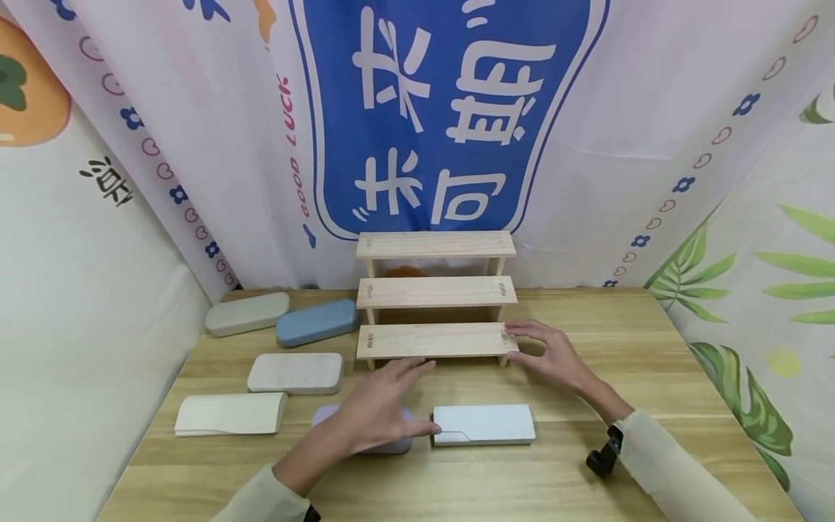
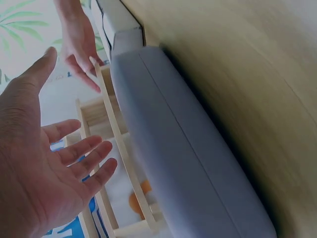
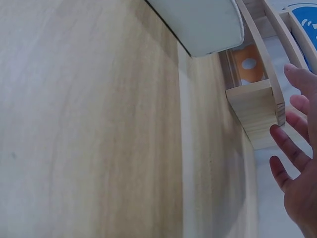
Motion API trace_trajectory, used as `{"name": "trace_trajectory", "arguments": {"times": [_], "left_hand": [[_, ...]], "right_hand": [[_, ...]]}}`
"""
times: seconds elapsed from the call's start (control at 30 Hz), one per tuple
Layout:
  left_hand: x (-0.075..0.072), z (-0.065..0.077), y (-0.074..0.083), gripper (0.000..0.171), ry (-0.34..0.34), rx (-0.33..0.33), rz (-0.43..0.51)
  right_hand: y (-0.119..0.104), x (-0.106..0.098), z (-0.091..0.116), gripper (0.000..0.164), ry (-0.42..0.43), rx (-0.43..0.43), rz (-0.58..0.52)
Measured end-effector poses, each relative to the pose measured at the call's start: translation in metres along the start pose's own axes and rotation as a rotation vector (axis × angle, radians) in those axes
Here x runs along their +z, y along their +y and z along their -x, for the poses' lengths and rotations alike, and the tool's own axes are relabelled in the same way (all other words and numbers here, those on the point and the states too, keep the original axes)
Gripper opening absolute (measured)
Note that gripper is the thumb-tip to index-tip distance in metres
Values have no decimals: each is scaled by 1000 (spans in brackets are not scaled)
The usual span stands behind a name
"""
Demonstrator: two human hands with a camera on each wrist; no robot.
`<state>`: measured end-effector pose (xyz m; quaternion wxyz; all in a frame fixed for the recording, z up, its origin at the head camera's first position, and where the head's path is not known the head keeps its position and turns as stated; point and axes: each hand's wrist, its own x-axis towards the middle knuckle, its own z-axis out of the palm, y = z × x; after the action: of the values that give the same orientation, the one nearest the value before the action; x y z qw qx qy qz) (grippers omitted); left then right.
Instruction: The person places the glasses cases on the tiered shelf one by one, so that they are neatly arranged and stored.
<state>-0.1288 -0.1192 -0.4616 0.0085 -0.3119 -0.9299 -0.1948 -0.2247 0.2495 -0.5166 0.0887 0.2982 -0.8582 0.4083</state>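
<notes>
A three-tier wooden step shelf [image 1: 437, 339] stands at the back of the table. At the right end of its lowest tier is my right hand [image 1: 554, 359], fingers spread, fingertips right at the board's edge. My left hand [image 1: 375, 409] is held out with loosely straight fingers above a lavender glasses case [image 1: 390, 446], partly hiding it; the left wrist view shows the case's long side [image 2: 183, 148]. The left fingertips come near the shelf's front edge. Beside the left thumb lies a white, flap-fronted glasses case [image 1: 484, 420]. Neither palm holds anything.
On the left of the table lie a cream folding case [image 1: 228, 415], a whitish case [image 1: 295, 373], a grey-green case [image 1: 248, 314] and a blue case [image 1: 317, 322] close to the shelf. Printed curtains [image 1: 587, 181] hang behind and at both sides.
</notes>
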Motion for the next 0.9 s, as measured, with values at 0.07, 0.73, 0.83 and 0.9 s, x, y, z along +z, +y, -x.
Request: {"name": "trace_trajectory", "arguments": {"times": [0.07,0.73,0.83,0.9], "left_hand": [[3,-2,3,100,-16,3,8],[27,-17,23,89,-79,96,-23],[31,-18,25,88,-88,100,-33],[33,-18,26,88,-89,103,-36]], "right_hand": [[2,1,0,43,4,-3,-13],[12,11,-5,32,72,10,-85],[13,12,-5,32,83,9,-105],[14,13,-4,32,90,13,-112]]}}
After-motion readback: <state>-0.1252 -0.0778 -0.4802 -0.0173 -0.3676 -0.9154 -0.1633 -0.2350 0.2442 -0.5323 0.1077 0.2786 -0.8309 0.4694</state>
